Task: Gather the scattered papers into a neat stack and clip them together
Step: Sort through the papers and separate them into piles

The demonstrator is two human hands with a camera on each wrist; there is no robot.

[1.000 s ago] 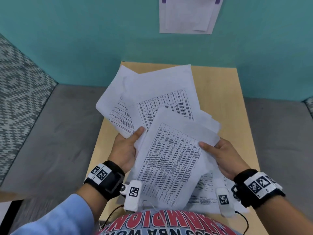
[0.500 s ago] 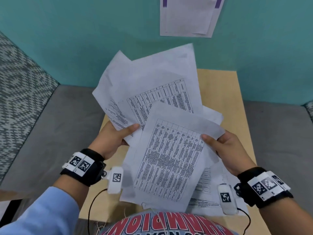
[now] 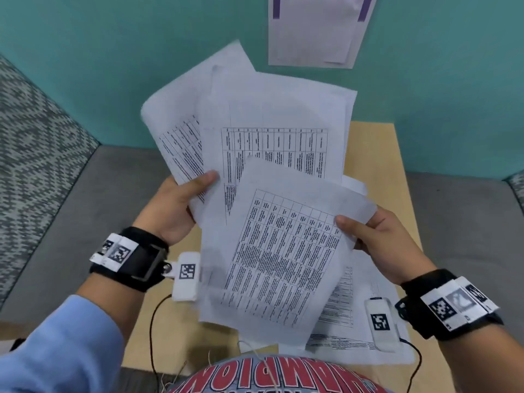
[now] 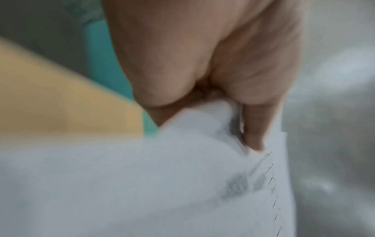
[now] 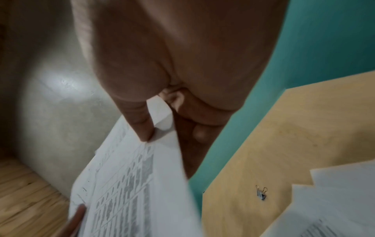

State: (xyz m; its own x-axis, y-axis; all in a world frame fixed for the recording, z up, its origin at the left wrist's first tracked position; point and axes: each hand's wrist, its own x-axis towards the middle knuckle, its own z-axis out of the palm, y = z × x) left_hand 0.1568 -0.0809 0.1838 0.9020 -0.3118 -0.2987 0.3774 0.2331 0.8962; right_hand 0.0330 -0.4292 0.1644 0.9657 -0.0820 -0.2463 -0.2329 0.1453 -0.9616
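Observation:
Several white sheets printed with tables (image 3: 278, 177) are held fanned above the wooden table (image 3: 377, 154). My left hand (image 3: 181, 205) pinches the left edge of the rear sheets, thumb on top; the blurred left wrist view shows the paper (image 4: 142, 184) in that pinch. My right hand (image 3: 377, 239) pinches the right corner of the front sheet (image 3: 283, 256), seen close in the right wrist view (image 5: 146, 131). More sheets (image 3: 354, 330) lie on the table under my right wrist. A small binder clip (image 5: 261, 193) lies on the bare wood beside them.
The table stands against a teal wall (image 3: 113, 52) with a paper notice (image 3: 314, 26) stuck on it. Grey upholstered seating (image 3: 71, 222) flanks the table on both sides. Wrist-camera cables (image 3: 153, 321) hang near my body at the table's near edge.
Both hands have lifted the fanned sheets up off the table, and the left hand has swung outward to the left, tilting the rear sheets more upright.

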